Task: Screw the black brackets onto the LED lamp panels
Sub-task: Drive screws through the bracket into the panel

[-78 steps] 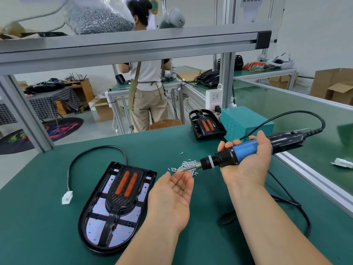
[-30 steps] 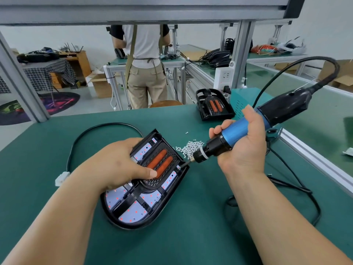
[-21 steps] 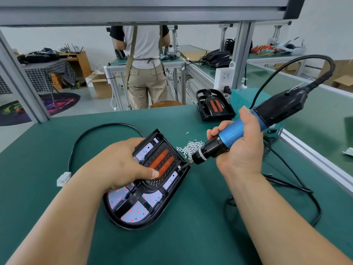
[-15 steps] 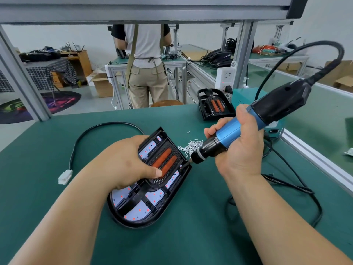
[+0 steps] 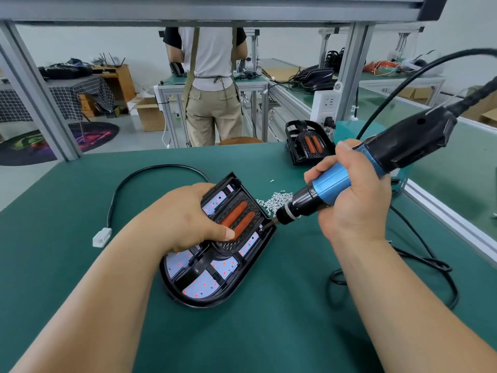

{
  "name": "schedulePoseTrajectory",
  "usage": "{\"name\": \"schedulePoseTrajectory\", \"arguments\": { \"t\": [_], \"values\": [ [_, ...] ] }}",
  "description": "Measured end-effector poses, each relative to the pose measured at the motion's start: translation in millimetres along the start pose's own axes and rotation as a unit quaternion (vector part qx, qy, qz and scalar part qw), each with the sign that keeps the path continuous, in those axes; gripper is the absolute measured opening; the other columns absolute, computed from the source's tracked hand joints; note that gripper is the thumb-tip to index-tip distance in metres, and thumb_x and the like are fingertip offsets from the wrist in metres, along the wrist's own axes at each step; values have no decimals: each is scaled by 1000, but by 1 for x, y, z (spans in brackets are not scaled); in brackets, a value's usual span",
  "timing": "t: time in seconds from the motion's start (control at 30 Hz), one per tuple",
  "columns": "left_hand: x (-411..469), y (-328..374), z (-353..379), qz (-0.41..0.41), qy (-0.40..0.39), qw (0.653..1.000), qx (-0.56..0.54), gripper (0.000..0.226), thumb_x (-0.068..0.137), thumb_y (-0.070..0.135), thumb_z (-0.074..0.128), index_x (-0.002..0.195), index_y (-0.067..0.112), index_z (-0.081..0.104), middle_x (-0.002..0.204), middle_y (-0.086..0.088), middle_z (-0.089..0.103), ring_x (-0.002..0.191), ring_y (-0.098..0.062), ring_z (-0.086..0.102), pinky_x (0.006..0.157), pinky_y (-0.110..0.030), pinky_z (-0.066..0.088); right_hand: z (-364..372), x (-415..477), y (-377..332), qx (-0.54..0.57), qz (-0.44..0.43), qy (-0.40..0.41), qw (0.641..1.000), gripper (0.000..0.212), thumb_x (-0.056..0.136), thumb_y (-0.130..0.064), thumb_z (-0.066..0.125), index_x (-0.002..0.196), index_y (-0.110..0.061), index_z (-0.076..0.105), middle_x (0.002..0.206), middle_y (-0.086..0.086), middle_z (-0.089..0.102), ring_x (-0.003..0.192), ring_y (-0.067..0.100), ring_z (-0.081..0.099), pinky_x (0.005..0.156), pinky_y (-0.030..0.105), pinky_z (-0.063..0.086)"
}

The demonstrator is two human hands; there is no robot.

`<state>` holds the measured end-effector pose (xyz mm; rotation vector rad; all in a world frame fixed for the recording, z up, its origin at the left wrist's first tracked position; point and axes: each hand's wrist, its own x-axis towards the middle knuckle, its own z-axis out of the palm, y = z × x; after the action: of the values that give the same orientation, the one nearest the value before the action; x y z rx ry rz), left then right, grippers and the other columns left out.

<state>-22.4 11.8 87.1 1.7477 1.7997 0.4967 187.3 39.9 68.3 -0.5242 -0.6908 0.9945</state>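
Observation:
A black D-shaped LED lamp panel (image 5: 204, 286) lies on the green mat with a black bracket (image 5: 236, 216) holding two orange bars on top of it. My left hand (image 5: 185, 219) grips the panel's left edge, thumb pressed on the bracket. My right hand (image 5: 352, 203) holds a blue and black electric screwdriver (image 5: 333, 184). Its bit touches the bracket's right edge at about mid-length. A small heap of silver screws (image 5: 277, 201) lies just beyond the panel.
The panel's black cable (image 5: 150, 172) loops left to a white plug (image 5: 101, 236). A second lamp panel (image 5: 309, 144) stands at the far right by a teal box. The screwdriver cord (image 5: 419, 267) coils on the mat at right. A person stands at the bench behind.
My left hand went from lying palm up to gripping the panel, which turned and shifted right. The screwdriver swung down until its bit met the bracket's right edge and has steepened since.

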Motion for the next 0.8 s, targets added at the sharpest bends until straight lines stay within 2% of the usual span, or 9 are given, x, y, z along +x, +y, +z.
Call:
{"name": "schedulePoseTrajectory", "arguments": {
  "t": [0.2,0.37,0.5,0.6,0.67,0.8],
  "values": [
    [0,1,1,-1,-1,1000,-1,48,69,21,89,107,34,64,94,10,74,90,-16,70,91,-40,55,2,0,1,0,-12,-8,1000,22,75,-13,66,90,-9,49,53,4,54,46,21,53,59,34,47],
    [1,0,2,-1,0,1000,-7,47,68,21,90,105,34,64,95,8,75,92,-18,70,92,-43,54,2,-1,2,3,-20,-16,1000,12,76,-11,64,75,-12,52,51,5,53,44,23,52,59,34,46],
    [1,0,1,-3,-1,1000,-10,45,68,20,89,103,33,64,94,8,75,91,-18,70,91,-43,55,2,-1,2,15,-15,-18,1000,15,76,-10,64,67,-17,54,50,5,52,43,22,52,61,35,44],
    [1,-1,1,0,-10,1000,-16,42,69,19,89,102,32,65,93,7,75,91,-20,71,90,-41,56,2,-1,2,8,-13,-26,1000,10,75,-11,63,74,-14,54,51,4,53,44,21,52,61,34,43],
    [0,-1,1,3,-7,1000,-15,39,70,19,89,97,33,64,91,9,75,91,-18,70,86,-35,55,3,-1,2,4,-13,-29,999,11,75,-11,62,80,-12,52,51,4,52,45,21,52,60,33,43],
    [-1,1,1,2,-2,1000,-12,41,69,21,89,99,34,63,93,8,74,90,-19,70,89,-40,55,2,-1,2,5,-13,-29,999,12,76,-11,62,82,-11,51,51,4,52,45,20,52,59,33,42]
  ]
}}
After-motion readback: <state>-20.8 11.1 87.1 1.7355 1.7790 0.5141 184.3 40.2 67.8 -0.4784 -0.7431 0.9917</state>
